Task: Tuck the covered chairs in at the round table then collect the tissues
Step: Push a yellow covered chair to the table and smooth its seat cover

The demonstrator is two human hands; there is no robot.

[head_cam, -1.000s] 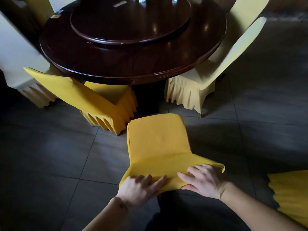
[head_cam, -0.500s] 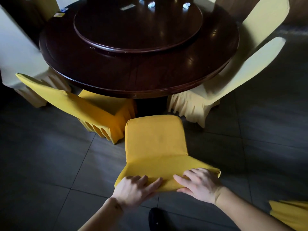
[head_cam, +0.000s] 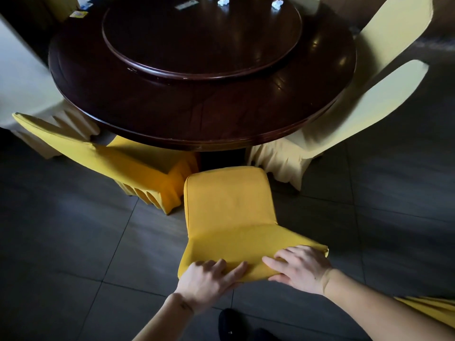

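Observation:
A yellow-covered chair (head_cam: 229, 205) stands in front of me, its seat front just short of the dark round table (head_cam: 197, 119). My left hand (head_cam: 209, 281) and my right hand (head_cam: 300, 267) both grip the top edge of its backrest, fingers over the front, the right thumb under the edge. Two crumpled white tissues (head_cam: 222, 0) (head_cam: 277, 4) lie on the far side of the raised turntable (head_cam: 202, 38).
A second yellow chair (head_cam: 128, 166) is tucked in at the left. Two pale cream chairs (head_cam: 344, 114) (head_cam: 27, 89) stand at the right and far left of the table. Another yellow cover (head_cam: 433, 311) shows at lower right. Dark floor tiles (head_cam: 73, 242) surround everything. My shoe (head_cam: 231, 323) is below.
The chair has slid forward toward the table with both hands on its backrest. The view has moved closer, and the tissues on the turntable have come into sight.

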